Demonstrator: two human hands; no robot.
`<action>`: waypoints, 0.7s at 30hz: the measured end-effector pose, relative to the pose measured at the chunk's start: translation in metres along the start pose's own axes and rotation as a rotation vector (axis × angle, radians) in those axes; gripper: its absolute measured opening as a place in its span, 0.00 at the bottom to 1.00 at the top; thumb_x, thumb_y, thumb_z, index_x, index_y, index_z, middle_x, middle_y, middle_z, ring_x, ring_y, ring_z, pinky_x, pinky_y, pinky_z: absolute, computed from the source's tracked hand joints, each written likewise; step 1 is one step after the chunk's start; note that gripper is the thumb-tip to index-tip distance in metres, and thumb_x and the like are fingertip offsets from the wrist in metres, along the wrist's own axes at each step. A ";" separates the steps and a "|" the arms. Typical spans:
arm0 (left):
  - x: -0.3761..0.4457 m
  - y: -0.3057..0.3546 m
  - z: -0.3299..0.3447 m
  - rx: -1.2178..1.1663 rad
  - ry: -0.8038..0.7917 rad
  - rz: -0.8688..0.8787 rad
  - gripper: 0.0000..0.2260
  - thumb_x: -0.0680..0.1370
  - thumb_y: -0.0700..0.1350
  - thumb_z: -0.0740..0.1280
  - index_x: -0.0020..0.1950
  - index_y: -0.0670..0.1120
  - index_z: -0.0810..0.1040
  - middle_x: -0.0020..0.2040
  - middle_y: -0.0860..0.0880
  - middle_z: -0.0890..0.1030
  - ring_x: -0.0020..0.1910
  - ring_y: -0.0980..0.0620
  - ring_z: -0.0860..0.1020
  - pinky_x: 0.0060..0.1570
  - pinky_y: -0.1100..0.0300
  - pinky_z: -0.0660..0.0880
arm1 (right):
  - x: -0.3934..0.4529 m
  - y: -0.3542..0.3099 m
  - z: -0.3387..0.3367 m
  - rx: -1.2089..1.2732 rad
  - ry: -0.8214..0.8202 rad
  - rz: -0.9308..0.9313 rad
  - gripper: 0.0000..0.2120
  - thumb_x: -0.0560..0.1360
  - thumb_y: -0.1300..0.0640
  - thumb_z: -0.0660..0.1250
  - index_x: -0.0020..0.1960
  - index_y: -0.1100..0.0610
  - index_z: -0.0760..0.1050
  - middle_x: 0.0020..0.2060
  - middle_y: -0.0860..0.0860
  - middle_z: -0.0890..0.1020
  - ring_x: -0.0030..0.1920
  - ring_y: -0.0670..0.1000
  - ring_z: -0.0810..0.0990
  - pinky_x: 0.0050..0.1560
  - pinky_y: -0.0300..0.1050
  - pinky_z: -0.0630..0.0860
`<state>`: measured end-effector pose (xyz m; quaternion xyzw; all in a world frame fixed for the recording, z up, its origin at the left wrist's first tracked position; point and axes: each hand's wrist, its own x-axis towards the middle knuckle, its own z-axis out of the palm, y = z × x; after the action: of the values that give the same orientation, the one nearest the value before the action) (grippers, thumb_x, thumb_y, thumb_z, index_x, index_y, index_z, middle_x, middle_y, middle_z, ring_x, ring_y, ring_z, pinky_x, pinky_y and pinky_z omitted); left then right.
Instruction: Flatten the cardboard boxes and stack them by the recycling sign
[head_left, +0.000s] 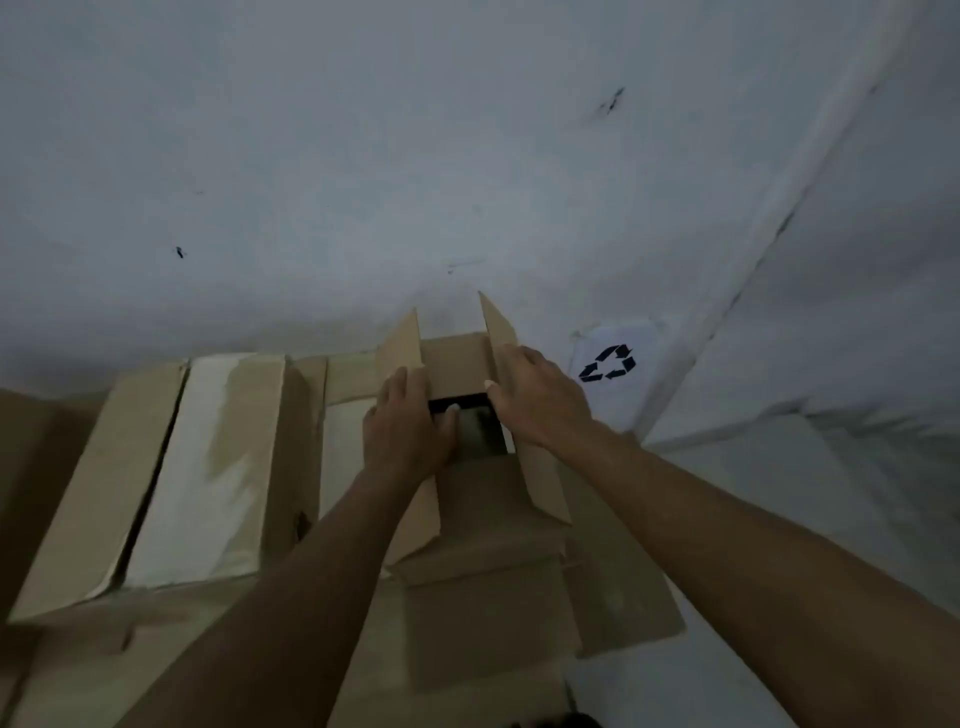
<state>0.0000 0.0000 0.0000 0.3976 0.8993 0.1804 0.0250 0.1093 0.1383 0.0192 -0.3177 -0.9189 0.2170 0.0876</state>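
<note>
A small brown cardboard box (457, 366) stands open in front of me near the wall, its flaps spread and a dark opening in its middle. My left hand (408, 434) lies on the box's left flap, thumb hooked over the edge of the opening. My right hand (537, 397) presses on the right flap, fingers bent over its top. A white recycling sign (610, 364) with black arrows hangs on the wall just right of the box. Under the box lies flattened cardboard (519, 608).
To the left lie larger cardboard boxes (150, 483), one with a pale, stained flap (208, 467). A white wall (415, 182) fills the back. The wall's corner (753, 270) runs down at the right, with pale floor (779, 499) beside it.
</note>
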 end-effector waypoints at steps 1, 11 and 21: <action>0.000 0.002 0.003 -0.029 -0.013 -0.028 0.26 0.77 0.55 0.65 0.71 0.45 0.64 0.66 0.44 0.69 0.62 0.42 0.71 0.51 0.47 0.76 | 0.002 0.001 0.004 0.039 -0.034 0.049 0.26 0.81 0.44 0.58 0.75 0.54 0.61 0.70 0.55 0.71 0.66 0.60 0.72 0.58 0.55 0.72; -0.005 0.010 0.008 -0.084 -0.091 -0.168 0.25 0.82 0.47 0.57 0.78 0.45 0.56 0.74 0.44 0.64 0.62 0.40 0.73 0.51 0.48 0.72 | 0.020 0.037 -0.017 0.243 -0.149 0.245 0.43 0.74 0.68 0.59 0.81 0.41 0.46 0.60 0.61 0.77 0.52 0.60 0.79 0.49 0.52 0.79; -0.001 -0.009 -0.002 -0.107 -0.099 -0.199 0.25 0.83 0.42 0.55 0.80 0.44 0.53 0.64 0.38 0.74 0.52 0.39 0.75 0.43 0.53 0.70 | 0.004 0.078 0.010 0.039 -0.084 0.629 0.35 0.81 0.53 0.58 0.82 0.54 0.42 0.76 0.57 0.61 0.71 0.58 0.65 0.67 0.58 0.65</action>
<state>-0.0063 -0.0070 -0.0012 0.3130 0.9211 0.2046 0.1084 0.1450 0.1921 -0.0254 -0.5751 -0.7741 0.2641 -0.0155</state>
